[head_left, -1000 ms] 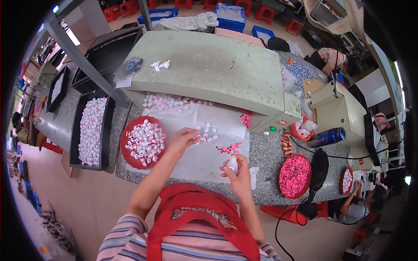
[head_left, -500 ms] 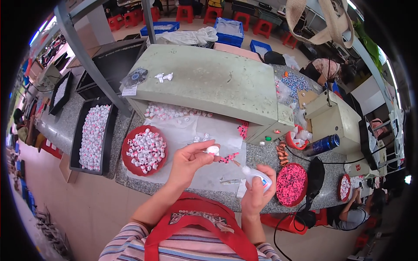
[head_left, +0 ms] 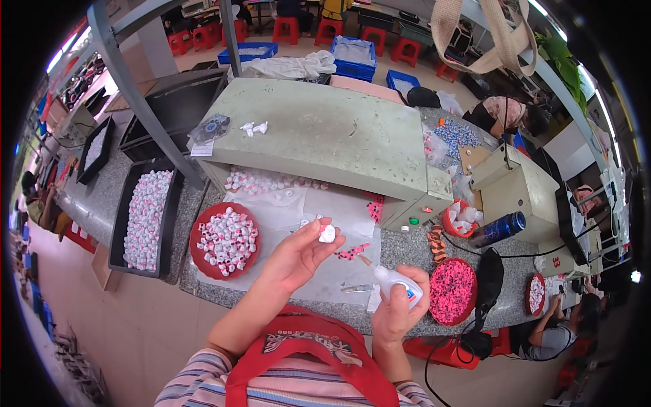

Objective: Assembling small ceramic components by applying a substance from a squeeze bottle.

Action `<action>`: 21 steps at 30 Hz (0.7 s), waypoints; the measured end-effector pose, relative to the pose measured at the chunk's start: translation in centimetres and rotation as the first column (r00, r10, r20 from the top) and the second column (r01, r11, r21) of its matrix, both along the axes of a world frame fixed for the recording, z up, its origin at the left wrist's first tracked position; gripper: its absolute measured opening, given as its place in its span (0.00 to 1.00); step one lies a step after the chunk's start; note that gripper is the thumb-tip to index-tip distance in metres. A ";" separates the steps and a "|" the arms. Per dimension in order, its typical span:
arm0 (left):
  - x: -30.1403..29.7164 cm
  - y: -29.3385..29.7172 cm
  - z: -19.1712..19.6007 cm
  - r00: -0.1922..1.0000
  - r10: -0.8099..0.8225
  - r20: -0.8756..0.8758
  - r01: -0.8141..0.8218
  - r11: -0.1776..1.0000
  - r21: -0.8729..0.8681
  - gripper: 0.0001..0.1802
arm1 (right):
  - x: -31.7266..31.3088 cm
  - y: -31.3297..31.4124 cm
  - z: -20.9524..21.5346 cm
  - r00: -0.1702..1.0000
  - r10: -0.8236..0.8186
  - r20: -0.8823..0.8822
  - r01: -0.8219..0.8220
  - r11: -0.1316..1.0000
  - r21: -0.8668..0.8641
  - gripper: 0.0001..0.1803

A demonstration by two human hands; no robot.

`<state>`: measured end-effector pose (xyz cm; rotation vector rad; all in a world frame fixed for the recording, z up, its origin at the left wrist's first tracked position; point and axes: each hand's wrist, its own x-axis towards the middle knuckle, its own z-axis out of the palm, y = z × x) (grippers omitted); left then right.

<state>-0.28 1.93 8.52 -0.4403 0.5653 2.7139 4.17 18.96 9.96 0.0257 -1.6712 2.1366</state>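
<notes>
My left hand [head_left: 298, 254] pinches a small white figure head [head_left: 327, 234] between thumb and fingertips, above a sheet of white paper [head_left: 291, 268]. Wrapped in my right hand [head_left: 395, 315] is a white squeeze bottle [head_left: 400, 283] with a thin tip, tilted to the upper left. That tip points at a cluster of small pink-and-black pieces [head_left: 352, 252] on the paper, apart from the head; whether it touches them I cannot tell. More white pieces lie behind my left fingers, partly hidden.
On the left are a red bowl [head_left: 224, 260] of white-and-pink heads and a black tray [head_left: 171, 234] of similar ones. A red bowl [head_left: 472, 308] of pink-and-black pieces sits right, near a dark blue bottle [head_left: 498, 229]. Behind the paper stands a pale green metal housing [head_left: 319, 129].
My left hand has turned, its fingers opening out below the pinched head, which now faces upward. My right hand has shifted slightly left and down with the squeeze bottle.
</notes>
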 end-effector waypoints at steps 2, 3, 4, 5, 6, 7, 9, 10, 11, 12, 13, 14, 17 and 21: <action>0.2 0.3 0.6 0.994 0.053 -0.092 -0.070 0.980 -0.189 0.21 | 0.1 0.1 0.0 0.999 0.034 0.017 -0.034 0.999 0.005 0.21; 0.4 0.2 0.6 0.995 0.053 -0.090 -0.069 0.980 -0.189 0.21 | 0.1 0.0 0.2 0.999 0.033 0.020 -0.034 0.999 0.006 0.21; 0.8 0.2 0.5 0.973 0.005 -0.232 -0.102 0.906 -0.410 0.22 | 0.1 -0.3 0.4 1.000 0.024 0.006 -0.024 0.999 0.021 0.20; 1.2 0.2 0.5 0.932 -0.076 -0.354 -0.164 0.782 -0.601 0.22 | 0.2 -0.4 0.7 1.000 0.015 -0.008 -0.014 0.999 0.037 0.20; 1.7 0.3 0.9 0.933 -0.076 -0.352 -0.164 0.782 -0.602 0.22 | 0.4 -0.5 1.0 1.000 0.015 -0.005 -0.015 0.999 0.036 0.20; 2.1 0.5 1.6 0.914 -0.067 -0.401 -0.238 0.710 -0.663 0.23 | 0.6 -0.6 1.5 1.000 0.023 -0.015 -0.021 0.994 0.103 0.18; 2.5 0.6 1.8 0.892 -0.063 -0.448 -0.313 0.628 -0.713 0.24 | 0.9 -0.6 1.6 0.999 0.034 -0.023 -0.030 0.985 0.168 0.17; 2.6 0.7 1.7 0.866 -0.066 -0.496 -0.349 0.631 -0.693 0.22 | 1.2 -0.6 1.6 0.998 0.038 -0.056 -0.022 0.964 0.263 0.16; 2.7 0.6 1.7 0.837 -0.069 -0.543 -0.384 0.634 -0.671 0.21 | 1.4 -0.5 1.5 0.995 0.045 -0.088 -0.010 0.934 0.356 0.16; 2.8 0.6 1.7 0.838 -0.068 -0.542 -0.383 0.634 -0.672 0.21 | 1.3 -0.5 1.6 0.995 0.045 -0.086 -0.011 0.934 0.357 0.16; 2.9 0.6 1.8 0.814 -0.087 -0.575 -0.429 0.577 -0.694 0.20 | 1.1 -0.4 1.6 0.976 0.058 -0.212 0.051 0.878 0.477 0.16; 3.0 0.5 2.0 0.788 -0.108 -0.606 -0.476 0.518 -0.711 0.19 | 0.9 -0.5 1.7 0.940 0.088 -0.330 0.128 0.806 0.579 0.16; 3.4 0.9 2.4 0.796 -0.073 -0.601 -0.504 0.471 -0.724 0.18 | 0.8 -1.0 2.2 0.909 0.136 -0.393 0.149 0.775 0.614 0.17; 3.5 0.7 2.3 0.734 -0.147 -0.663 -0.586 0.358 -0.727 0.19 | 0.9 -0.9 2.1 0.890 0.157 -0.429 0.172 0.754 0.634 0.17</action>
